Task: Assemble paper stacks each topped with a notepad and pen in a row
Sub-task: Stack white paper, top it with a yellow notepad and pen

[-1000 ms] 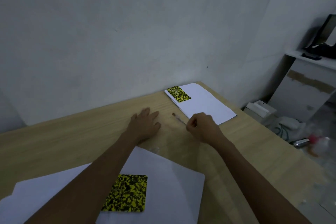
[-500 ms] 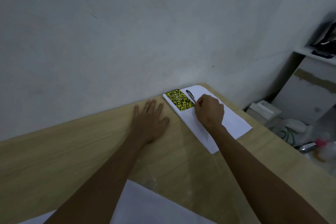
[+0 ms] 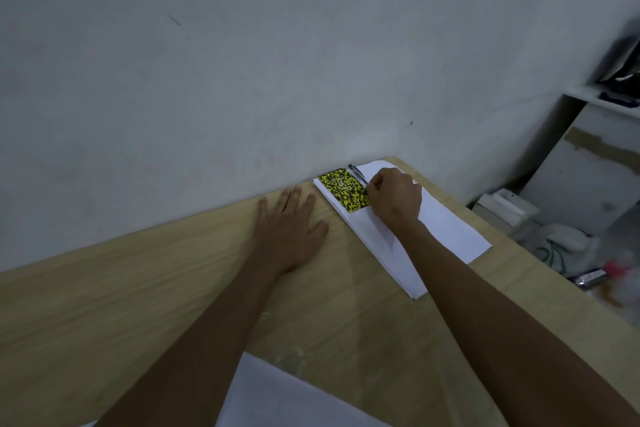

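Against the frame half a second prior, little had changed: the right hand (image 3: 394, 198) remained curled over the pen (image 3: 357, 174), which lay on the paper stack (image 3: 446, 236) just beside the yellow-black notepad (image 3: 343, 190). The left hand (image 3: 291, 229) stayed flat, fingers spread, on the wooden table (image 3: 121, 305). The stack sat near the table's far right corner, against the wall (image 3: 242, 62). A second paper sheet (image 3: 277, 399) lay at the near edge.

Far right corner of table (image 3: 104, 305): paper stack (image 3: 440, 236), against the wall. On its far left corner: notepad (image 3: 343, 189); just right of it, pen (image 3: 356, 173). Right hand (image 3: 394, 198) on stack, at pen. Left hand (image 3: 289, 225) flat on table, left of stack. Near edge: second paper stack (image 3: 277, 399).
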